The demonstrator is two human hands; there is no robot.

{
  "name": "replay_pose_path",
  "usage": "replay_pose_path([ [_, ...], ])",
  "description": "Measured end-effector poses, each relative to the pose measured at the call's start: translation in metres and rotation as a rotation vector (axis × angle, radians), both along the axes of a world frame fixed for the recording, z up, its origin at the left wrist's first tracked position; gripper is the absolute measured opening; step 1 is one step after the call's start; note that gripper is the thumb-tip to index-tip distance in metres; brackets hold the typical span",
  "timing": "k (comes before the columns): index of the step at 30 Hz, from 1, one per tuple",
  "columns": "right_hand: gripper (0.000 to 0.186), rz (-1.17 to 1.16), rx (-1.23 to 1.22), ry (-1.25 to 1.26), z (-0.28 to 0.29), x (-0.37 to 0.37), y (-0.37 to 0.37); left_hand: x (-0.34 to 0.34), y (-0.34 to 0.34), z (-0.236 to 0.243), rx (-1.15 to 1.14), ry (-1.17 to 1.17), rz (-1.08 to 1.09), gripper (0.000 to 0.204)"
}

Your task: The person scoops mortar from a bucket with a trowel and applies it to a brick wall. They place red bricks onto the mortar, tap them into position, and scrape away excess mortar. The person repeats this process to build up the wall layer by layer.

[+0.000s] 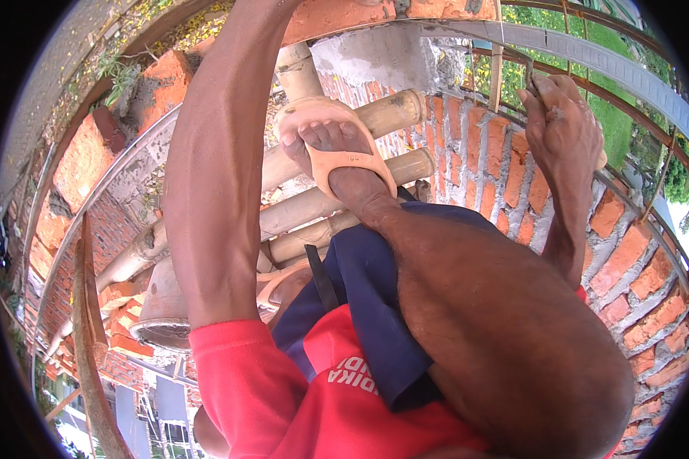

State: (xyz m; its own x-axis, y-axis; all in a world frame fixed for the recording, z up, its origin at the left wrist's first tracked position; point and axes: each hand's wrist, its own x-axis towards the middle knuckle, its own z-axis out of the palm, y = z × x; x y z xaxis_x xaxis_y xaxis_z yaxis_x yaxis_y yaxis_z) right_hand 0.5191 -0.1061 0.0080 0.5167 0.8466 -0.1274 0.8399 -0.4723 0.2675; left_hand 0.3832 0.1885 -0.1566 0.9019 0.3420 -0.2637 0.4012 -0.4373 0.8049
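My right hand point(563, 126) is closed around a trowel at the upper right. Its bent metal shank point(530, 70) shows beside my thumb, and the pale butt of its handle point(602, 159) sticks out below my fist; I cannot make out the blade clearly. My left forearm point(218, 168) reaches up to the top edge, where the hand is almost wholly cut off. Near it, orange bricks point(337, 19) lie along the top, with grey mortar point(375, 61) on the masonry just below them.
My sandalled foot point(337, 149) stands on bamboo poles point(306, 210). A curved brick wall point(628, 260) runs down the right side. Loose bricks point(84, 157) line the left, above a mortar-stained bucket point(164, 306). A wooden pole point(88, 329) rises at lower left; metal bars point(628, 65) cross the upper right.
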Motion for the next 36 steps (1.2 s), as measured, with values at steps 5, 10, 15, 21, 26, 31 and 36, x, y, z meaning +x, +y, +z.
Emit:
replay_pose_path([
  [5, 0.024, -0.057, -0.074, -0.084, 0.007, -0.001, 0.005, -0.004, -0.002, -0.001, 0.003, 0.006, -0.004, 0.043],
  [10, 0.022, -0.087, -0.142, -0.109, 0.017, -0.013, 0.001, -0.006, -0.003, 0.0, -0.001, 0.009, -0.002, 0.044],
  [15, 0.022, 0.009, -0.12, -0.074, -0.006, -0.005, 0.007, -0.008, -0.004, -0.001, 0.001, 0.013, -0.009, 0.045],
  [21, 0.023, 0.085, 0.032, -0.093, 0.009, -0.002, -0.004, -0.01, -0.003, -0.002, -0.001, 0.017, -0.005, 0.046],
  [26, 0.022, 0.116, -0.028, -0.093, 0.009, -0.003, 0.003, -0.01, -0.003, -0.001, 0.001, 0.02, -0.007, 0.047],
  [31, 0.023, 0.121, -0.016, -0.091, 0.006, -0.006, 0.013, -0.016, -0.005, 0.002, 0.007, 0.013, 0.002, 0.048],
  [36, 0.024, -0.021, -0.047, -0.085, 0.017, -0.015, 0.004, -0.018, -0.004, 0.003, 0.012, 0.0, 0.015, 0.049],
])
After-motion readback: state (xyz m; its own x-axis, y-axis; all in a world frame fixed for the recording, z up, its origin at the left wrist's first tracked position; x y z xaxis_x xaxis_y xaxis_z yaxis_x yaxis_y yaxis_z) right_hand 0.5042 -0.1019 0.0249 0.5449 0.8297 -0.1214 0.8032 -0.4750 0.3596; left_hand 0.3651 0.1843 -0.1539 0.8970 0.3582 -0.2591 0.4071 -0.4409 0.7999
